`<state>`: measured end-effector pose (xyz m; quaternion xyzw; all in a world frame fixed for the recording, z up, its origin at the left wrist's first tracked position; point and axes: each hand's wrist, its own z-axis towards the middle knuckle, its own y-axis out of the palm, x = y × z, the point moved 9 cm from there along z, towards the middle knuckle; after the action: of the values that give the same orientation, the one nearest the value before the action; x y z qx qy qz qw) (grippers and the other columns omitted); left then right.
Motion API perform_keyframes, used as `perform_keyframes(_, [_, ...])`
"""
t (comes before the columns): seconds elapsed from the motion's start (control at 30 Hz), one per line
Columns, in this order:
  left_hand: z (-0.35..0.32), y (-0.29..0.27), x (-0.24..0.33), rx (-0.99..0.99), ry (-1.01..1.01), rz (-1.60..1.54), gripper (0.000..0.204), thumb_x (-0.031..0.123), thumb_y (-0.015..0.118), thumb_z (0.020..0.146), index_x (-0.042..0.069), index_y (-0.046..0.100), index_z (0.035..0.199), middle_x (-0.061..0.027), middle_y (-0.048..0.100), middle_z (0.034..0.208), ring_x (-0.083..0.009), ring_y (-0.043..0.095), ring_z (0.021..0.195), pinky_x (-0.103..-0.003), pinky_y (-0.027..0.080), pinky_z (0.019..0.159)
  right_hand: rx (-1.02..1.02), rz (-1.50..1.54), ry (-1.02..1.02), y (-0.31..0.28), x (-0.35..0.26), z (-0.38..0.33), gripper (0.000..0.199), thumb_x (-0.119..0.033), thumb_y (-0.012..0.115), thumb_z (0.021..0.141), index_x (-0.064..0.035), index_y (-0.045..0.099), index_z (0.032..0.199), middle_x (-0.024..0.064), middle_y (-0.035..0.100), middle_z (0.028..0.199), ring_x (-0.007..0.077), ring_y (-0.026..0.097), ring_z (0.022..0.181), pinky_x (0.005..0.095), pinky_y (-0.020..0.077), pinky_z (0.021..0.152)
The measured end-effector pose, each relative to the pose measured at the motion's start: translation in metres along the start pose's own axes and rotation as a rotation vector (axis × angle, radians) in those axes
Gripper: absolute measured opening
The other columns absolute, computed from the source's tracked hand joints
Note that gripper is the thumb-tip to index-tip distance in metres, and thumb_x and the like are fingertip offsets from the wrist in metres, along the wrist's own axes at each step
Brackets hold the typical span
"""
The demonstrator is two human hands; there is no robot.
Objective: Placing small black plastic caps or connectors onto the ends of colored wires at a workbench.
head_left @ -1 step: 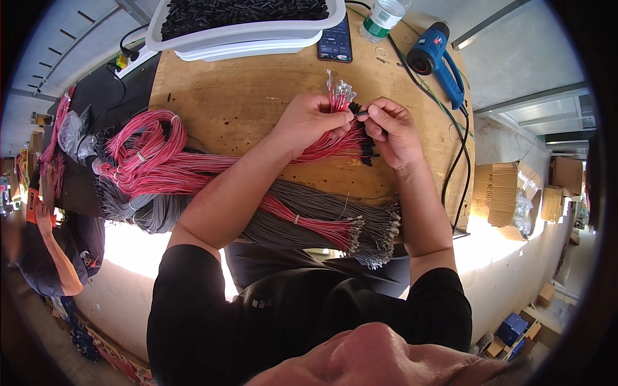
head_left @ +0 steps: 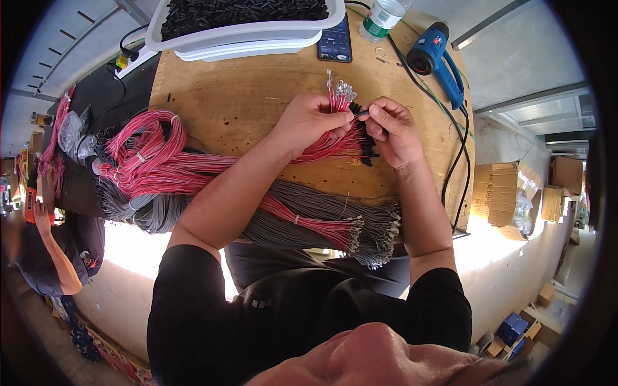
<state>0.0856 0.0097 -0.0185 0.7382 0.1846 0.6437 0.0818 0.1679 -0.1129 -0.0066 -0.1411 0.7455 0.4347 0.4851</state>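
Observation:
Red wires (head_left: 328, 149) with metal terminals at their ends run across the wooden table to my hands. My left hand (head_left: 315, 123) is closed, pinching a wire beside a cluster of bare terminals (head_left: 342, 93). My right hand (head_left: 391, 132) pinches a short black sleeve (head_left: 363, 113) between thumb and finger, close to my left fingertips. Whether the wire end is inside the sleeve cannot be made out. Below and between my hands, several wire ends carry black sleeves (head_left: 369, 153). Nearer to me lie a tied red wire bundle (head_left: 302, 220) and grey wires (head_left: 283, 196).
A white tub (head_left: 244, 38) of black sleeves (head_left: 238, 14) stands at the back, beside a phone (head_left: 335, 42) and a plastic bottle (head_left: 381, 22). A blue heat gun (head_left: 441, 61) lies at right with its cable. Coiled red wires (head_left: 145, 145) lie left. A co-worker's arm (head_left: 56, 254) shows far left.

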Motion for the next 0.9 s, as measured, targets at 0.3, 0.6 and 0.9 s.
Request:
perform_keyframes(0.3, [-0.004,0.003,0.012,0.052,0.045,0.15,0.023,0.013,0.072,0.092,-0.004,0.071,0.107,-0.0009,0.068,0.085,-0.0051,0.057,0.073,-0.021,0.046,0.066,0.182,0.013,-0.142,-0.029,-0.017,0.003,0.007,-0.007,0.067,0.094,-0.0017,0.067,0.099,0.0051,0.069,0.085,0.0048,0.046,0.06,0.0175,0.0307,0.051])
perform_keyframes(0.6, [-0.001,0.008,0.005,-0.024,0.034,0.16,0.02,0.01,0.07,0.093,-0.005,0.071,0.108,-0.0034,0.069,0.085,-0.0071,0.06,0.073,-0.022,0.049,0.067,0.137,-0.154,-0.154,-0.003,-0.019,-0.004,0.019,-0.007,0.069,0.093,-0.0007,0.07,0.111,0.0003,0.066,0.082,0.0027,0.043,0.061,0.0188,0.0316,0.055])
perform_keyframes(0.9, [0.0,0.003,0.005,0.023,0.067,0.201,0.018,0.016,0.074,0.091,-0.002,0.073,0.091,-0.0036,0.069,0.074,-0.007,0.06,0.065,-0.023,0.046,0.059,0.092,-0.213,-0.163,-0.003,-0.016,-0.004,0.006,-0.006,0.07,0.093,-0.0014,0.068,0.096,-0.0033,0.062,0.078,0.0019,0.042,0.061,0.0188,0.031,0.054])
